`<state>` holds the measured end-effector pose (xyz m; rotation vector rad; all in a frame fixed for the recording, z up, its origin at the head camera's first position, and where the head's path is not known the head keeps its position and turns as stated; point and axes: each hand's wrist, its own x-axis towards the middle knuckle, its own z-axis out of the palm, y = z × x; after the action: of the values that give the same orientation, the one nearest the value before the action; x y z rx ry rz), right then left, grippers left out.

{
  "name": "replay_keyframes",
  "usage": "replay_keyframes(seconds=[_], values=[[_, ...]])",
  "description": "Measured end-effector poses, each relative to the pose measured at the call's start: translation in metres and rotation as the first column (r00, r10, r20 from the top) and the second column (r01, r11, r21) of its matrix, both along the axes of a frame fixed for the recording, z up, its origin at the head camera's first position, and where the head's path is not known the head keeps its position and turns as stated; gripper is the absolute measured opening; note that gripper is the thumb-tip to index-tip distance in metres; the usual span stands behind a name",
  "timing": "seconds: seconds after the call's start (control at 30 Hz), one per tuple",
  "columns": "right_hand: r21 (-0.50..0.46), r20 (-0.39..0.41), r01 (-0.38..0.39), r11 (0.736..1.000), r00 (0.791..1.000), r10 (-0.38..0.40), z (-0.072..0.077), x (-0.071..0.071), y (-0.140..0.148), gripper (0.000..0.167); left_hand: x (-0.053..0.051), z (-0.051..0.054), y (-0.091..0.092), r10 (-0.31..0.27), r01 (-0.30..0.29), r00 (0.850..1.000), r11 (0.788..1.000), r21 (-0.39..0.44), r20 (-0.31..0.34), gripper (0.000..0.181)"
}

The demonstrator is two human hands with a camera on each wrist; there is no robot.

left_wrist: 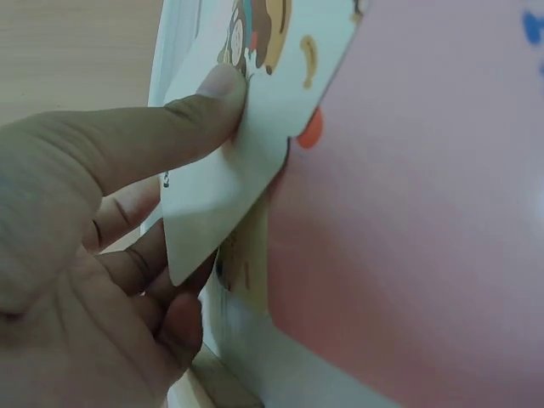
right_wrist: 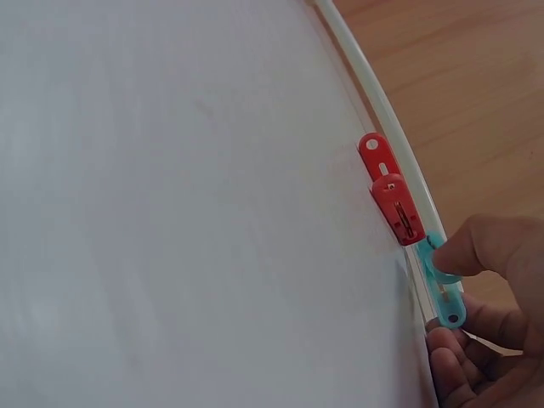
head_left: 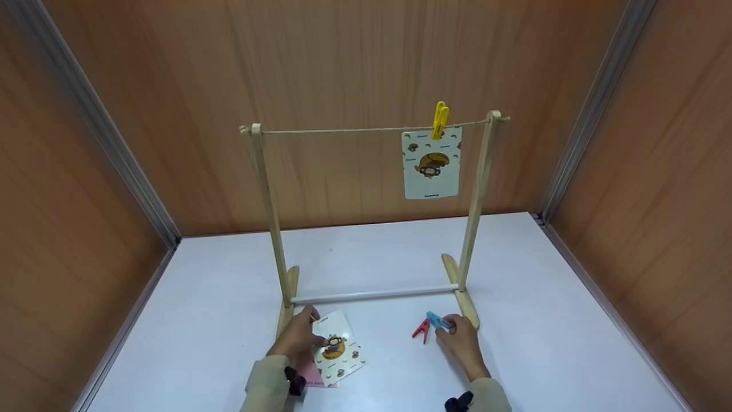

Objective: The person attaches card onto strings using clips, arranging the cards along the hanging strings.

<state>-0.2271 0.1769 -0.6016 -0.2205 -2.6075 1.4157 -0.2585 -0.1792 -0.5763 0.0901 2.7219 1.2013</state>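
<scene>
Head view has both forearms rising from the bottom edge in beige sleeves, angled inward. The left hand, lower left of centre, bends over the left edge of a white monkey card, pinching it; in the left wrist view the thumb lies on its printed face and the other fingers curl behind. A pink card lies partly beneath it on the table.

The right hand, lower right of centre, leans up and left, pinching a light-blue clothespin between thumb and curled fingers. A red clothespin lies just beside it; whether they touch I cannot tell.

Above, a yellow clothespin clips another monkey card to the cord of a wooden stand, right of the frame's centre.
</scene>
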Motion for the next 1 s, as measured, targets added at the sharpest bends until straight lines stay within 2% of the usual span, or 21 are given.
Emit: replay_keyframes(seconds=[0.1,0.27,0.47,0.73,0.9,1.0], values=[[0.001,-0.003,0.003,1.0,1.0,-0.003,-0.0003,0.0001,-0.0004,0.024,0.0006,-0.0014,-0.0017,-0.007,0.008,1.0,0.999,0.047,-0.009,0.048],[0.003,-0.005,0.015,1.0,1.0,-0.015,-0.0007,-0.0005,-0.0007,0.023,0.0011,-0.0027,-0.0033,0.032,-0.03,0.999,0.991,0.128,-0.013,0.044],[0.004,-0.004,0.023,1.0,1.0,-0.023,-0.0015,-0.0012,-0.0015,0.024,0.0028,-0.0048,-0.0045,0.072,-0.07,0.997,0.983,0.171,-0.009,0.038],[-0.021,0.02,0.035,0.999,0.999,-0.035,-0.0017,-0.0015,-0.0012,0.024,0.0029,-0.0079,-0.0034,0.11,-0.14,0.987,0.942,0.304,0.114,0.034],[-0.034,0.022,0.045,0.998,0.999,-0.044,-0.0003,-0.0012,-0.0002,0.025,0.0032,-0.0099,-0.0016,0.109,-0.157,0.983,0.913,0.377,0.146,0.031],[-0.047,0.033,0.052,0.998,0.998,-0.051,0.0011,-0.0011,-0.0001,0.027,0.0039,-0.0101,-0.0008,0.113,-0.166,0.981,0.906,0.389,0.156,0.031]])
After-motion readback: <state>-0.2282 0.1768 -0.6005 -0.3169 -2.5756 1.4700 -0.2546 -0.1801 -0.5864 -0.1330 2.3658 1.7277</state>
